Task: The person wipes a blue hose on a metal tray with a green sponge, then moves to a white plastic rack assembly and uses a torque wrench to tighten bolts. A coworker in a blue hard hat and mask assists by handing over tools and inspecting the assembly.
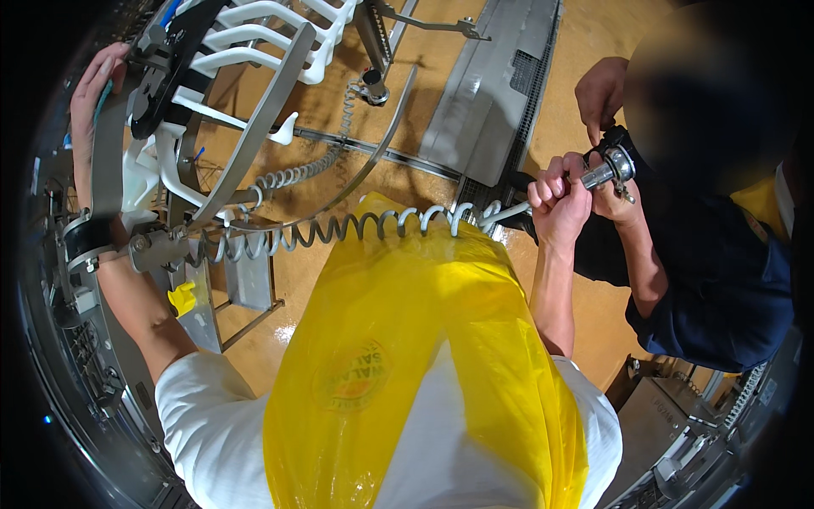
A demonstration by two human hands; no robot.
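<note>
At the far left, my left hand (91, 85) reaches up beside a curved metal guard (108, 174), its fingers bent over the upper end. A thin teal edge shows by the palm; what it belongs to is unclear. On the right, my right hand (561, 202) is closed round the near end of a handheld tool (600, 174) with a short metal tube and a round metal head. A co-worker's hand (626, 199) touches the same tool close to mine, and their other hand (600, 89) points down at its black part. A coiled hose (373, 227) runs toward my right hand.
White curved plastic fingers (246, 38) on a machine stand at the upper left. A metal rail (275, 119) crosses them. Beyond lies a grey metal walkway (475, 102) on the orange floor (585, 34). A steel cabinet (653, 433) stands lower right. My yellow apron (373, 339) hangs below the hose.
</note>
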